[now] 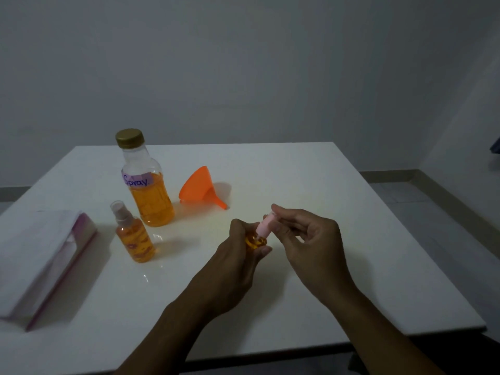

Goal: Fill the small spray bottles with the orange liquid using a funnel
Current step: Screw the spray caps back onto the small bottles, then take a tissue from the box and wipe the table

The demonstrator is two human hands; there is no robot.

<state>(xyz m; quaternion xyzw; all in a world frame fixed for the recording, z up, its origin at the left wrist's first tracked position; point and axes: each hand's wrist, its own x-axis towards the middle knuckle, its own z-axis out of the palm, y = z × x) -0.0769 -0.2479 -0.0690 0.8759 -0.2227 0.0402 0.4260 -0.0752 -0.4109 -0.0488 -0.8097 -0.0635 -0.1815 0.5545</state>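
Landmark: large bottle, upright on the white table, gold cap on, purple label reading "Spray", orange liquid filling roughly its lower half.

Just in front of the large bottle and slightly to its left stands a filled small spray bottle, clear overcap on, orange liquid inside. It stands apart from the large bottle.

To the right of the large bottle the orange funnel lies on its side, spout pointing toward the viewer and to the right.

Well to the front-right of the large bottle, both hands work on a second small spray bottle. Left hand is wrapped around its orange body, fingers closed on it. Right hand pinches the pink sprayer top between thumb and fingertips, at the bottle's neck.

Far left of the large bottle: a tissue pack, white with purple edge, flat on the table.
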